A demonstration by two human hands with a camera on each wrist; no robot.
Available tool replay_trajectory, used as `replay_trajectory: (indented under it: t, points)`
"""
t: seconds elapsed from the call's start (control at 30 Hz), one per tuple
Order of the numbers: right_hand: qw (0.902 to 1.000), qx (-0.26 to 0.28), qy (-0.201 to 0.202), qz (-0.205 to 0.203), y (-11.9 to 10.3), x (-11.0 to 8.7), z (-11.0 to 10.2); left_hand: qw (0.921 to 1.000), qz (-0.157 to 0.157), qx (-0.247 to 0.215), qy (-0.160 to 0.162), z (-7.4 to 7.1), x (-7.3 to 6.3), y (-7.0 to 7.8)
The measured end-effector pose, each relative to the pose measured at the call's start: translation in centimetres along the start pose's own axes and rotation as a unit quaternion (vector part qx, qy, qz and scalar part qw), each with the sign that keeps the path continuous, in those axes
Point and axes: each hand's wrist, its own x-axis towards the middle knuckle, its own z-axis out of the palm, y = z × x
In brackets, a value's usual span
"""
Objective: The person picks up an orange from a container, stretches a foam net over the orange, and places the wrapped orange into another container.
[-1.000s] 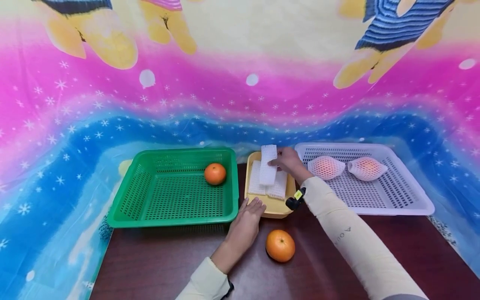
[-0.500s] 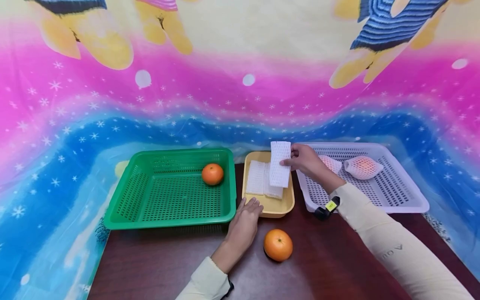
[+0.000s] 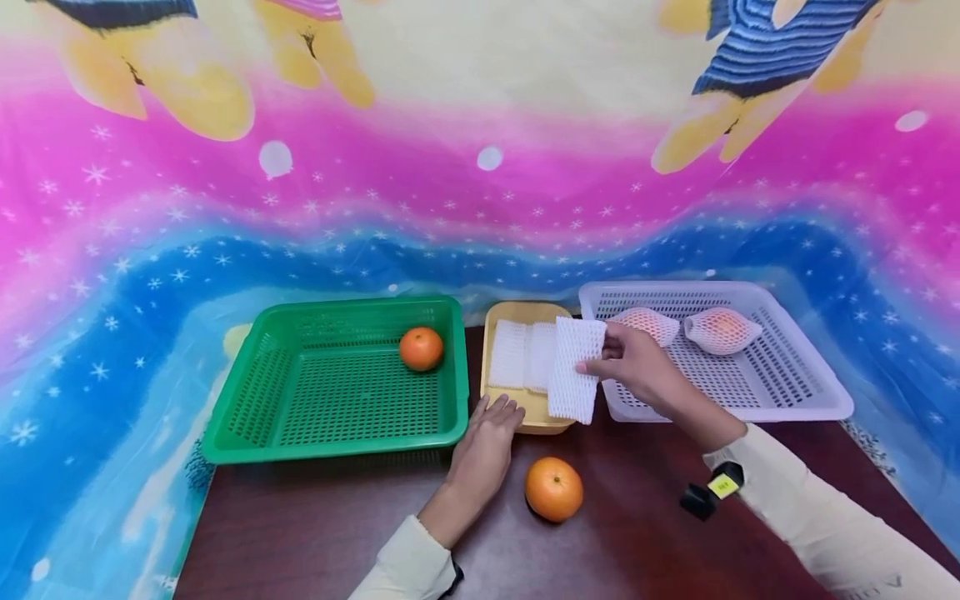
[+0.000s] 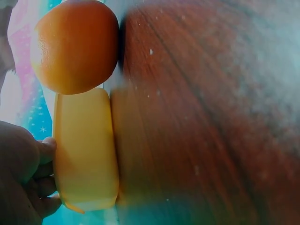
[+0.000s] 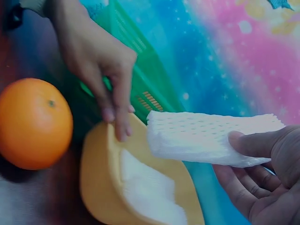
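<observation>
My right hand (image 3: 637, 362) pinches a white foam fruit net (image 3: 576, 371) between thumb and fingers. The net is flat and hangs over the right side of a yellow tray (image 3: 536, 414). Two more flat foam nets (image 3: 508, 354) lie in that tray. On the tray's near left rim rests my left hand (image 3: 483, 446), its fingertips (image 5: 123, 131) reaching just over the edge. An orange fruit (image 3: 553, 489), perhaps an orange or a mandarin, sits on the table in front of the tray, to the right of my left hand.
A green basket (image 3: 337, 450) at the left holds one orange fruit (image 3: 421, 348). The lilac basket (image 3: 813, 358) at the right holds two net-wrapped fruits (image 3: 722, 331). A printed cloth (image 3: 480, 208) hangs behind the dark table (image 3: 300, 533).
My right hand has lifted the foam net off the others and drawn it right and toward me. My left hand stays on the tray's rim.
</observation>
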Motion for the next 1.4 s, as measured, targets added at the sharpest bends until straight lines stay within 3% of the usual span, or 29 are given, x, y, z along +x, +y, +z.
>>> replay_trajectory:
  t: [0.13, 0.23, 0.3, 0.37, 0.43, 0.53, 0.6, 0.67, 0.8, 1.03, 1.23, 1.4]
  points:
    - [0.9989, -0.033, 0.025, -0.023, 0.5, -1.8, 0.6, 0.9999, 0.003, 0.013, 0.003, 0.0, -0.2, 0.0]
    - [0.9963, -0.061, 0.048, -0.038, 0.9, -3.2, 1.3, 0.9999, 0.006, -0.004, 0.008, -0.1, -0.5, 0.1]
    - [0.9952, -0.065, 0.055, -0.049, 1.1, -3.9, 1.8, 0.9987, 0.004, -0.046, 0.021, -0.4, -0.7, 0.4]
    - [0.9954, -0.053, 0.055, -0.057, 1.1, -4.6, 2.5, 0.9919, -0.005, -0.123, 0.033, -1.0, -0.9, 0.9]
    - [0.9949, -0.043, 0.055, -0.073, 1.1, -5.3, 3.1, 0.9755, -0.022, -0.216, 0.034, -1.9, -1.1, 1.6]
    - [0.9903, -0.053, 0.064, -0.112, 1.1, -6.2, 3.9, 0.9340, -0.058, -0.352, 0.024, -3.4, -1.4, 2.7]
    - [0.9843, -0.070, 0.074, -0.144, 1.1, -6.7, 4.4, 0.9105, -0.077, -0.406, 0.017, -4.1, -1.7, 3.2]
    - [0.9781, -0.084, 0.084, -0.171, 1.3, -7.1, 4.8, 0.8968, -0.085, -0.434, 0.016, -4.4, -1.9, 3.4]
    - [0.9749, -0.069, 0.083, -0.195, 1.6, -7.7, 5.6, 0.8927, -0.098, -0.440, 0.010, -4.5, -2.5, 3.7]
    - [0.9811, -0.018, 0.069, -0.180, 2.3, -8.7, 6.4, 0.8859, -0.126, -0.446, 0.027, -4.2, -2.9, 3.7]
    - [0.9735, 0.004, 0.064, -0.219, 3.8, -9.0, 6.9, 0.8792, -0.139, -0.452, 0.058, -4.1, -3.0, 3.4]
    - [0.9653, 0.015, 0.067, -0.252, 4.8, -9.1, 7.5, 0.8820, -0.131, -0.447, 0.071, -4.0, -2.9, 3.4]
